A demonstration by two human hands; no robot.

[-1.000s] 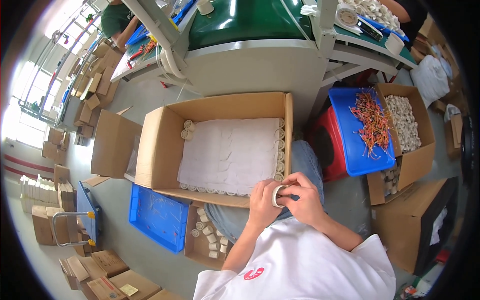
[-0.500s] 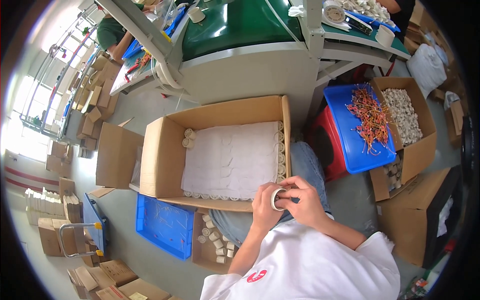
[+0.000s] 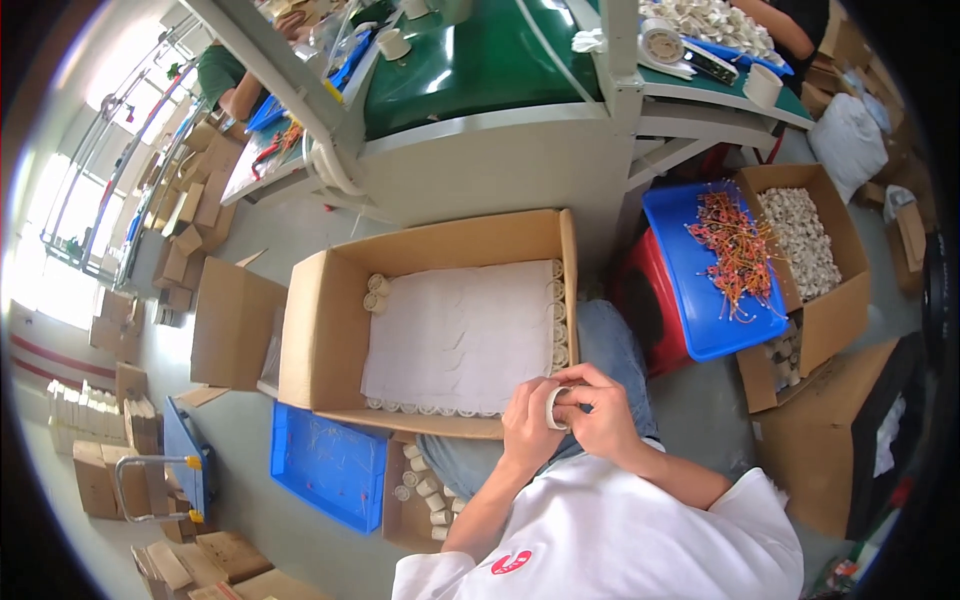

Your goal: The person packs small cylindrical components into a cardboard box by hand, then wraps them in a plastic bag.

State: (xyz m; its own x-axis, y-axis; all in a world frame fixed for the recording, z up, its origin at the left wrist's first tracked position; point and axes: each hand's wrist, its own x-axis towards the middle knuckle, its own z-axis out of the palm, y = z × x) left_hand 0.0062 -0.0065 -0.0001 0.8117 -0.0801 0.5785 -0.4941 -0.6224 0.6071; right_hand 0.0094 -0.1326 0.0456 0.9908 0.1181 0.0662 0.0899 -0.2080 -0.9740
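Note:
A short white cylinder with an open end point(image 3: 553, 408) is between my hands, just past the near right corner of a large cardboard box point(image 3: 440, 226). My left hand point(image 3: 523, 424) is closed around its outer side. The fingers of my right hand point(image 3: 607, 412) are bent and pinched at the open end, partly inside it; whether they hold something small in there is hidden. Inside the box lies a white paper sheet point(image 3: 450, 330). White cylinders of the same kind point(image 3: 375, 292) stand at its far left corner, and more show along the sheet's right and near edges.
A blue tray of red and orange wires point(image 3: 735, 250) lies on a red stool point(image 3: 650, 300) at right. Beside it stands a carton of small white parts point(image 3: 800, 240). At lower left are a blue tray point(image 3: 325, 465) and a carton of cylinders point(image 3: 425, 490). A green-topped workbench point(image 3: 470, 80) stands ahead.
The view has shifted slightly, so the box and trays sit a little lower. Both hands keep hold around the white cylinder, with my right fingers slightly more curled at its open end.

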